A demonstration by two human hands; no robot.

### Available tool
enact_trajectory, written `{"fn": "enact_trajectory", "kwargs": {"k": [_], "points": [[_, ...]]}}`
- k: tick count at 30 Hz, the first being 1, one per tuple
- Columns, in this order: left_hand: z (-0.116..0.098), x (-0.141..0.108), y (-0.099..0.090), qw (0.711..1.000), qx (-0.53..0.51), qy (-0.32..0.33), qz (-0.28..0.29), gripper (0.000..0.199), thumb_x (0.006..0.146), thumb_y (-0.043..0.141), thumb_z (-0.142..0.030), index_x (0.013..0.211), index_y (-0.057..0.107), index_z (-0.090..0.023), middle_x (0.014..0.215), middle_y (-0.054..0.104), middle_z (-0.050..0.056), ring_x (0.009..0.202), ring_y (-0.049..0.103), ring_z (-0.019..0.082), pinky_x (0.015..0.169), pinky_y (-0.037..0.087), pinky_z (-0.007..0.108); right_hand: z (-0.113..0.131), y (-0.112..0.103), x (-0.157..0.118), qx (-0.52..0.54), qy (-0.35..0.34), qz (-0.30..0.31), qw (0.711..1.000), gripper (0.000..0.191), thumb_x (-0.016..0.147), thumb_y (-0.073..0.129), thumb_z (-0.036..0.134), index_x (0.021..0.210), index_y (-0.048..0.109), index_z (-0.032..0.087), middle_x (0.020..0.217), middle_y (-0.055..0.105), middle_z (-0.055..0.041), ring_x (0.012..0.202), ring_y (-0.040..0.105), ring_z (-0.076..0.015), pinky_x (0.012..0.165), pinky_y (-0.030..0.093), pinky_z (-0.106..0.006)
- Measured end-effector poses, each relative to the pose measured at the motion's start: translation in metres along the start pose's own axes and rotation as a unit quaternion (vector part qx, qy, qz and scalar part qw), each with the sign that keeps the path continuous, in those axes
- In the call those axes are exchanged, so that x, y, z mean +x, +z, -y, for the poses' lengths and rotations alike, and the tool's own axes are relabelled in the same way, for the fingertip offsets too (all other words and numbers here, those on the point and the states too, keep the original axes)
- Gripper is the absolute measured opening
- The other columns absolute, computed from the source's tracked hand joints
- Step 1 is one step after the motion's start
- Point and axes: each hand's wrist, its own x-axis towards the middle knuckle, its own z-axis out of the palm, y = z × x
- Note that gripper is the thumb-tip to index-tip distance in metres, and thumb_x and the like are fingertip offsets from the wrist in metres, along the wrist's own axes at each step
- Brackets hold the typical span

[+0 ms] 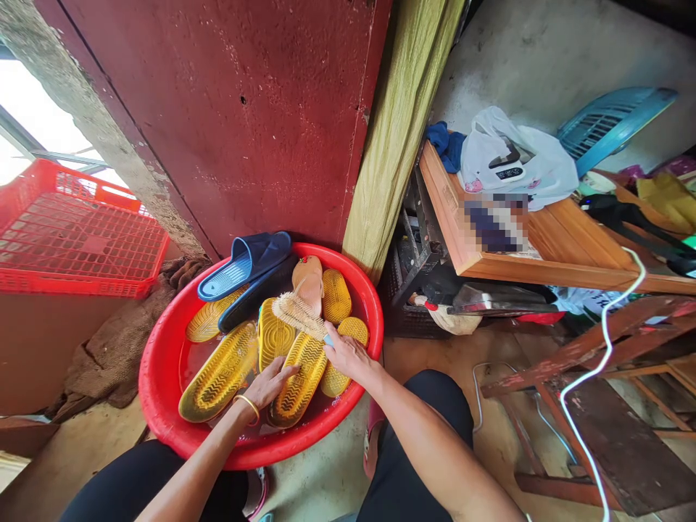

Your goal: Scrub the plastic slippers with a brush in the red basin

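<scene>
Inside the red plastic basin [157,391], the left hand [267,384] rests partly open on a yellow slipper sole [302,373] while the right hand [351,357] grips a scrubbing brush [299,316], seemingly mid-scrub, the next stroke needing that sole steadied.

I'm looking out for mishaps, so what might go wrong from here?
The blue slipper sits over the tub's rim; a knock might tip it out. The yellow sole under the left hand looks wet and could slip. The brush in the right hand might flick water.
</scene>
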Motion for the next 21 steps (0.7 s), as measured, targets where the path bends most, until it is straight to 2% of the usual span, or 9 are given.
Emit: {"fn": "enact_trajectory", "kwargs": {"k": [21], "points": [[0.0033,0.0001,0.0016,1.0,-0.002,0.009,-0.002,0.046,0.079,0.046,-0.063,0.095,0.06,-0.022,0.106,0.073,0.009,0.109,0.067,0.031,0.1,0.049,0.042,0.0028,-0.0032,-0.0019,0.009,0.005,0.003,1.0,0.062,0.099,0.041,0.029,0.158,0.03,0.015,0.113,0.074,-0.0134,0.1,0.069,-0.0272,0.088,0.05,-0.036]]}}
